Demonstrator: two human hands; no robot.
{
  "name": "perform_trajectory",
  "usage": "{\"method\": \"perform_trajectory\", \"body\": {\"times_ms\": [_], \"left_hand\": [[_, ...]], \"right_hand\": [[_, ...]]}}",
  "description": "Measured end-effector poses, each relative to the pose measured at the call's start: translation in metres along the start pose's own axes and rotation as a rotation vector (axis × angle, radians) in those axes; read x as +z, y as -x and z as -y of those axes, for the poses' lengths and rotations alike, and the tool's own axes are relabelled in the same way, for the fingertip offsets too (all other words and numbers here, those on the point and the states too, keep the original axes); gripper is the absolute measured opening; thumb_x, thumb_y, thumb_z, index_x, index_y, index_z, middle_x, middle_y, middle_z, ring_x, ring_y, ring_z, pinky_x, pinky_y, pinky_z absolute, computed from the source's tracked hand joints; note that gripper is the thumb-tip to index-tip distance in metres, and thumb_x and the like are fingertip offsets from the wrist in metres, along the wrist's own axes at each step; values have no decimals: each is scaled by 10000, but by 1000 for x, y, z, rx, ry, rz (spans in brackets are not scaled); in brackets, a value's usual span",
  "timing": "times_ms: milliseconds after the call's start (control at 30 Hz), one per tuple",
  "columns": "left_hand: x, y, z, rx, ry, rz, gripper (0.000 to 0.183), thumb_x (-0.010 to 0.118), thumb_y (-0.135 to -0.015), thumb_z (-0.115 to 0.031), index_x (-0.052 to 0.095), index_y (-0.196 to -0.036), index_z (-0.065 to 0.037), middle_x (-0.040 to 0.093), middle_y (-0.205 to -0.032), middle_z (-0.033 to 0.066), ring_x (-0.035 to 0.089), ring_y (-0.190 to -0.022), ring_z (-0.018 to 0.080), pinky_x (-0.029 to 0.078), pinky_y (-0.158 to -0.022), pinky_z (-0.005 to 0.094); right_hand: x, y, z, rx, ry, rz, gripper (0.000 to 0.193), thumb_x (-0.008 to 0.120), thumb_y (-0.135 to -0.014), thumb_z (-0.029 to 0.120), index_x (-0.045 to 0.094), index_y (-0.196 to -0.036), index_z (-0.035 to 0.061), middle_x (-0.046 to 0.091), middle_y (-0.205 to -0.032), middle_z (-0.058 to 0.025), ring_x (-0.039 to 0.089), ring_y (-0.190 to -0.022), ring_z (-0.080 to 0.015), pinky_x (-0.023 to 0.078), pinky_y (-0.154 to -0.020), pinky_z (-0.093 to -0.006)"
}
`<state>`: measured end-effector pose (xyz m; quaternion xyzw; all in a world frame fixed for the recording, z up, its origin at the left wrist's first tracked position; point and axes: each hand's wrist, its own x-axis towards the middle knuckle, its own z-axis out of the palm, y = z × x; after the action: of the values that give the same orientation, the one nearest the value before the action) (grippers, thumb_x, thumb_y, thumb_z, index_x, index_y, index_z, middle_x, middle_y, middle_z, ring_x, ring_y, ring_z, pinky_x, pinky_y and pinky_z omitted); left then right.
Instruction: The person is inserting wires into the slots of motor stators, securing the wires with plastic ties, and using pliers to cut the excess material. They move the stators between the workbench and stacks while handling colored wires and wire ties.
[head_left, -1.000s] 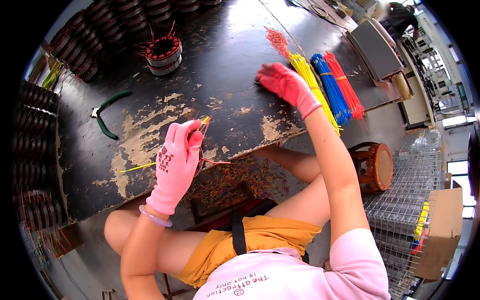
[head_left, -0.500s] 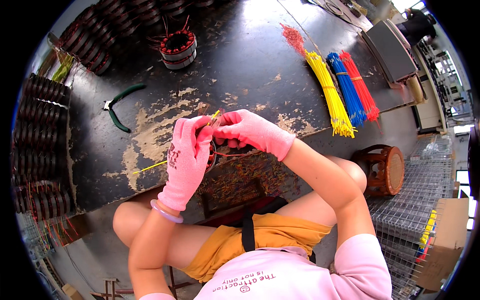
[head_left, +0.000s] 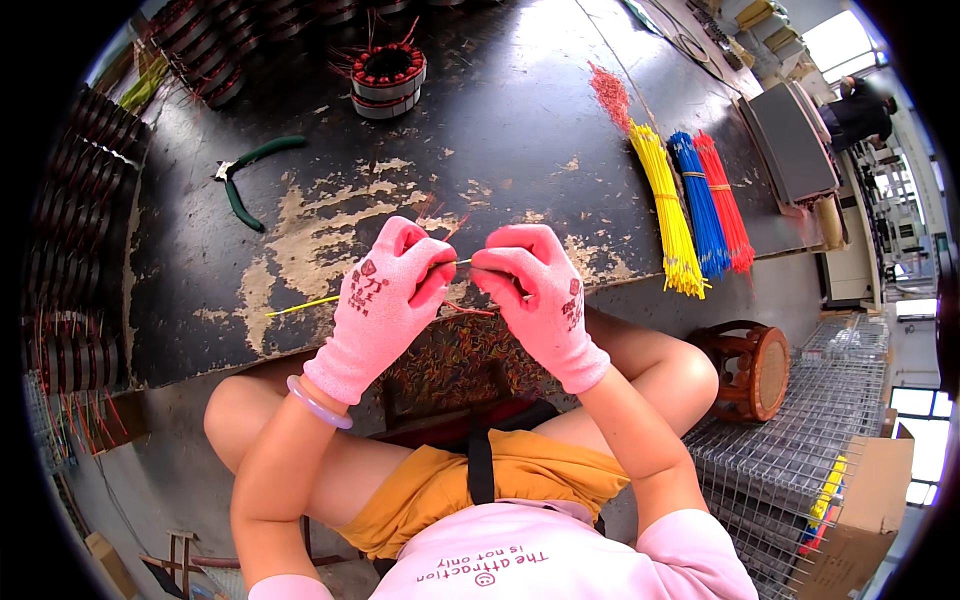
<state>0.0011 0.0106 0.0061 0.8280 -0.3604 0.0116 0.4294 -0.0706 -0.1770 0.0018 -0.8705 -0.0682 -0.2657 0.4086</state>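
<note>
Both my hands wear pink knit gloves and work close together over the near edge of the table. My left hand (head_left: 385, 300) is closed on a thin yellow wire (head_left: 303, 306), whose long tail sticks out to the left. On the other side, my right hand (head_left: 540, 300) pinches the short end of that wire, which shows between the two hands. Red wire leads (head_left: 468, 311) poke out around the gloves. Whatever they belong to is hidden behind my hands.
Green-handled cutters (head_left: 245, 180) lie at the left. A wound stator (head_left: 388, 80) stands farther back, with stacks of stators (head_left: 75, 240) along the left side. Yellow (head_left: 665, 215), blue (head_left: 698, 205) and red (head_left: 724, 200) wire bundles lie at the right, near a wooden stool (head_left: 750, 370).
My right hand has drawn back to the right and turned more upright, leaving a gap from the left hand. The yellow wire now spans that gap. The view has shifted slightly.
</note>
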Motion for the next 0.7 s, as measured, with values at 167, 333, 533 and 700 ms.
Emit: {"method": "perform_trajectory", "body": {"times_ms": [167, 333, 533, 700], "left_hand": [[-4, 0, -1, 52, -69, 57, 184, 726, -878, -82, 652, -1046, -78, 581, -1054, 120, 666, -860, 323, 542, -706, 402], [-3, -4, -4, 37, -61, 90, 166, 723, -894, -95, 652, -1040, -60, 592, -1073, 129, 670, -871, 333, 543, -713, 412], [4, -4, 1, 51, -56, 51, 156, 742, -872, -120, 669, -991, -48, 625, -1024, 108, 670, -890, 321, 544, -738, 407], [9, -6, 2, 120, -106, 35, 134, 747, -853, -120, 688, -956, -58, 653, -981, 82, 666, -910, 309, 543, -748, 399]], "right_hand": [[-7, -8, 5, 317, -253, 227, 119, 679, -903, 35, 688, -1020, 57, 690, -952, -111, 686, -847, -284, 547, -741, -343], [-11, -19, 5, 328, -221, 289, 121, 660, -910, 42, 670, -1031, 34, 687, -949, -138, 682, -859, -298, 541, -763, -350], [-13, -27, -1, 475, -343, 373, 112, 674, -930, 86, 665, -1022, 23, 696, -918, -83, 665, -830, -186, 520, -728, -298], [-6, -29, -22, 998, -914, 436, 164, 682, -960, 147, 659, -1060, 19, 668, -937, 3, 593, -801, -28, 474, -663, -212]]}}
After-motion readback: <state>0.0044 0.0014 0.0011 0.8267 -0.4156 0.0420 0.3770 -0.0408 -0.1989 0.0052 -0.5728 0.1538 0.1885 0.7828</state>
